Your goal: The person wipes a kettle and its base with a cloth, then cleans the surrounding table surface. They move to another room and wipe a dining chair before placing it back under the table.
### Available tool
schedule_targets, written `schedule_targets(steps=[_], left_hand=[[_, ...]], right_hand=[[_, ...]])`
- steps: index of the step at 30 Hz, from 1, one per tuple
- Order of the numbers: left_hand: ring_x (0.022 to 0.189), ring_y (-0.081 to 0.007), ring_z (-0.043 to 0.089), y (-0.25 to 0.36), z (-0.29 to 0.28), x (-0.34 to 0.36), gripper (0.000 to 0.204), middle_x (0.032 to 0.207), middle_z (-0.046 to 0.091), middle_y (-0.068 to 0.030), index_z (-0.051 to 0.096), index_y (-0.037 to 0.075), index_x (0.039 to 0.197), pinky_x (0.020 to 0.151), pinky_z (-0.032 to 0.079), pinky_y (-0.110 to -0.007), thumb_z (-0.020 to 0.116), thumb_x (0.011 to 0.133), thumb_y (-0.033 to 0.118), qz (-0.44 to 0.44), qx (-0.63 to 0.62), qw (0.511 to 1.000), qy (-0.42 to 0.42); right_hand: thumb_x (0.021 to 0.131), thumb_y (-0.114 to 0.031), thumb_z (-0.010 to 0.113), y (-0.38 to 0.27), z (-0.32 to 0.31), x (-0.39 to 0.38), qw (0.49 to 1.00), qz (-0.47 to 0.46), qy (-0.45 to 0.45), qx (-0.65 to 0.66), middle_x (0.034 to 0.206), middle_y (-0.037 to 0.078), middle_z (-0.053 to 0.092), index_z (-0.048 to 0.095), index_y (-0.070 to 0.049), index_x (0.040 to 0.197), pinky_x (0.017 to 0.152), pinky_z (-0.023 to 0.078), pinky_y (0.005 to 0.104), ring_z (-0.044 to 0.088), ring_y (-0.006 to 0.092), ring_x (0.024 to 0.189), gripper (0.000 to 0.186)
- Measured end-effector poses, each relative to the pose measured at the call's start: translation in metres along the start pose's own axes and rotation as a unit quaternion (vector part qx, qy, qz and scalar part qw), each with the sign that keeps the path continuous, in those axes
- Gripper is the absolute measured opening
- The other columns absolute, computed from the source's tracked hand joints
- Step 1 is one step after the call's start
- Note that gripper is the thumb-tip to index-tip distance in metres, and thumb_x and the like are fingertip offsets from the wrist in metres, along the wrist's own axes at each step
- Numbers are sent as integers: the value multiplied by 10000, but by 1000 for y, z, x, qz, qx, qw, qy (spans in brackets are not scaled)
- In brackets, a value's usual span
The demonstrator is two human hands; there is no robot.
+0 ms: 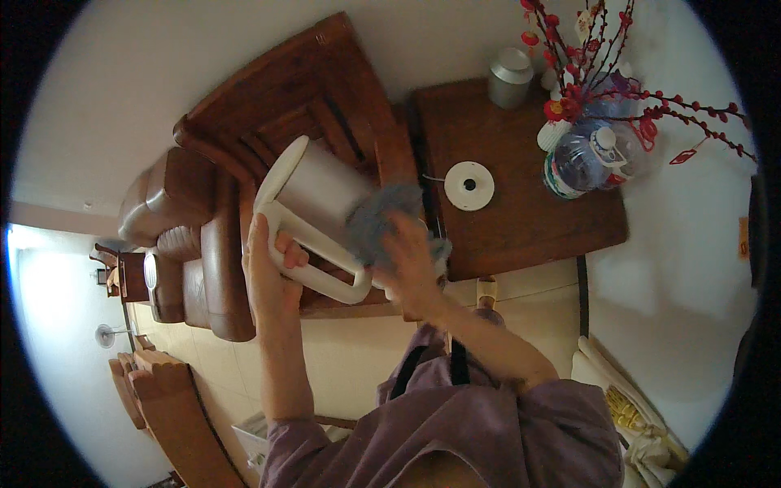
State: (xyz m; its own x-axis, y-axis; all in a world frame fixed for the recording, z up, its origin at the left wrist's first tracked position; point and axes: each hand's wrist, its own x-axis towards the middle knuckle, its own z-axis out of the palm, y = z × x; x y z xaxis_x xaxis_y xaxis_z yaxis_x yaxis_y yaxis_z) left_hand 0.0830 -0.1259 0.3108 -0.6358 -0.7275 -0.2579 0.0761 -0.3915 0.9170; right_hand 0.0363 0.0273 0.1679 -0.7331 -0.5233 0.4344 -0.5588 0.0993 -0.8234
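Note:
My left hand (272, 259) is closed around the white handle of an electric kettle (319, 189) with a silver-grey body. The kettle lies tilted in the air, its white-rimmed end toward the upper left. A grey cloth (381, 218) is in my right hand (412, 259), pressed against the kettle's other end, which the cloth and hand partly hide. Motion smears the fingers of that hand a little. On the wooden side table to the right sits the round white kettle base (469, 186), with a dark connector at its centre.
The brown side table (521, 232) also carries a silver canister (511, 77), a large clear water bottle (573, 167) and red decorative branches (598, 57). Behind the kettle stands a carved wooden bench (301, 89). Brown leather seats (191, 244) are at the left.

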Motion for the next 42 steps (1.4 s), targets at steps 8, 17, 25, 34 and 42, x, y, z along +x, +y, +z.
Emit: schedule_targets(steps=[8, 17, 25, 34, 42], left_hand=[[487, -77, 358, 2, -2, -2, 302, 623, 411, 15, 509, 84, 1073, 482, 325, -239, 532, 899, 329, 7, 14, 1000, -14], [485, -73, 335, -7, 2, 3, 291, 602, 390, 29, 503, 97, 1065, 485, 307, -233, 529, 899, 335, -23, -10, 1000, -13], [431, -45, 286, 3, -18, 16, 245, 560, 341, 60, 500, 127, 950, 472, 290, -220, 508, 904, 367, -27, -61, 997, -38], [471, -85, 365, -14, -8, -1, 318, 590, 399, 23, 496, 55, 1056, 475, 334, -231, 524, 883, 320, -31, -16, 997, -68], [419, -91, 432, -38, -18, -27, 456, 627, 482, -24, 445, -24, 1041, 356, 364, -232, 665, 745, 243, 2, 50, 991, -125]], right_hand=[[677, -76, 660, 37, -8, -1, 990, 99, 98, -6, 1234, 240, 412, 545, -6, 1068, 917, 390, 460, 432, 434, 1099, 414], [627, -61, 671, 12, -12, 6, 986, 108, 72, -104, 1177, 204, 444, 558, -26, 1019, 809, 476, 406, 537, 396, 978, 409], [674, -81, 657, 61, -34, -6, 976, 164, 142, -24, 1177, 197, 449, 549, 21, 1024, 859, 433, 391, 496, 377, 1036, 380], [652, -150, 680, 1, -26, 18, 996, -2, 92, -10, 1273, 229, 410, 577, -24, 1021, 876, 398, 447, 473, 390, 1032, 404], [689, -217, 650, -25, -20, 34, 991, -120, 62, -13, 1374, 196, 325, 520, -91, 1083, 937, 312, 489, 358, 355, 1139, 434]])
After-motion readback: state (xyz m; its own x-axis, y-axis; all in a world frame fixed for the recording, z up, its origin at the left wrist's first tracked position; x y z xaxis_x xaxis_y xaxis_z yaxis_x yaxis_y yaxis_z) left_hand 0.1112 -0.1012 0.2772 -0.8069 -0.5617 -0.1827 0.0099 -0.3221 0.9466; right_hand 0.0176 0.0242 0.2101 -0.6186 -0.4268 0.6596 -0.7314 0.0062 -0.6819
